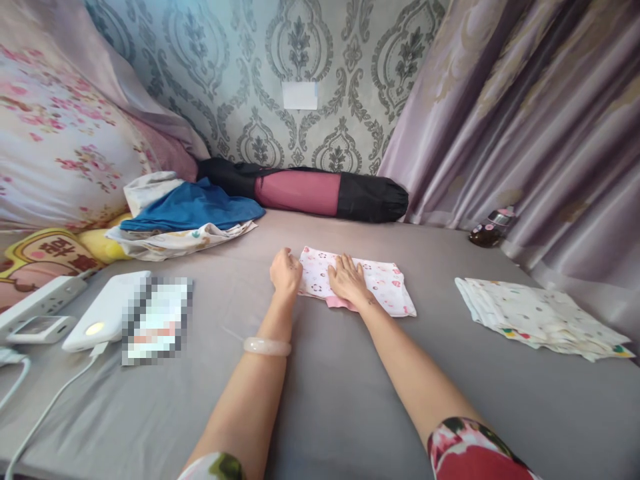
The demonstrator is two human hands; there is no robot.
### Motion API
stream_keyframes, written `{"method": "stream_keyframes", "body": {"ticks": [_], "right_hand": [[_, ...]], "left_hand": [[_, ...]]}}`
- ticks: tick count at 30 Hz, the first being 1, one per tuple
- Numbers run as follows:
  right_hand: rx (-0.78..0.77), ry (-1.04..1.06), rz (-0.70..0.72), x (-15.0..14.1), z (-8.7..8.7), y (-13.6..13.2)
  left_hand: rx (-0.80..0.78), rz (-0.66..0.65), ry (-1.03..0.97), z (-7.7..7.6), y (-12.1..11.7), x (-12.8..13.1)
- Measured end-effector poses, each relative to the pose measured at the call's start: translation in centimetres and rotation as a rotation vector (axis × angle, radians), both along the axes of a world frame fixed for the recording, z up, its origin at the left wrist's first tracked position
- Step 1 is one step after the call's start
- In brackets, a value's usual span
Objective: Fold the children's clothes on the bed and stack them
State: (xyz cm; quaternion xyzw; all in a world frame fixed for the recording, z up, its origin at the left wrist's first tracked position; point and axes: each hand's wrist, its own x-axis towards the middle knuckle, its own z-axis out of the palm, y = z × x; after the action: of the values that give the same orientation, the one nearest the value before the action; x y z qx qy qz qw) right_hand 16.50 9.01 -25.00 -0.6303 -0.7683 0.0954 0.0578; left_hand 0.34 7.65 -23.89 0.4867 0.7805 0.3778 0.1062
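Note:
A folded piece of white clothing (383, 288) with a pink and dark print lies flat on the grey bed sheet, a plain pink bit showing at its near edge. My left hand (286, 272) is closed at its left edge, the fingertips partly hidden. On top of the clothing, left of its middle, my right hand (347, 279) rests palm down with fingers stretched out. A pale bangle (267, 346) circles my left forearm.
Folded white printed cloths (543, 313) lie at right, below a dark bottle (493, 227). A blue garment (195, 205) tops a pile at left. Nearer are a power bank (113, 310), cable and power strip (47, 300). A black-and-pink roll bag (300, 192) lines the wall.

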Motion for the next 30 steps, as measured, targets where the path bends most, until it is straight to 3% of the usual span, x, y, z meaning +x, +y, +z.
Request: {"method": "stream_keyframes", "body": {"ticks": [3, 6, 9, 11, 19, 24, 30], "right_hand": [[-0.027, 0.001, -0.004, 0.0, 0.3, 0.0], [-0.026, 0.008, -0.005, -0.7, 0.8, 0.0], [-0.001, 0.025, 0.029, -2.2, 1.2, -0.1], [0.000, 0.046, 0.041, -3.3, 1.3, -0.1], [0.024, 0.061, 0.016, -4.5, 0.5, -0.1], [-0.013, 0.050, 0.012, -4.7, 0.9, 0.1], [0.074, 0.068, 0.107, -7.8, 1.7, 0.4]], "left_hand": [[0.156, 0.085, -0.265, 0.2, 0.5, -0.5], [0.311, 0.139, -0.664, 0.3, 1.1, -1.1], [0.380, 0.208, -1.053, 0.3, 1.5, -1.6], [0.403, 0.260, -1.184, 0.3, 1.6, -1.9], [0.423, 0.358, -1.320, 0.6, 1.8, -2.3], [0.450, 0.379, -1.333, 0.5, 1.9, -2.3], [0.502, 0.390, -1.338, 0.2, 2.0, -2.5]]}}
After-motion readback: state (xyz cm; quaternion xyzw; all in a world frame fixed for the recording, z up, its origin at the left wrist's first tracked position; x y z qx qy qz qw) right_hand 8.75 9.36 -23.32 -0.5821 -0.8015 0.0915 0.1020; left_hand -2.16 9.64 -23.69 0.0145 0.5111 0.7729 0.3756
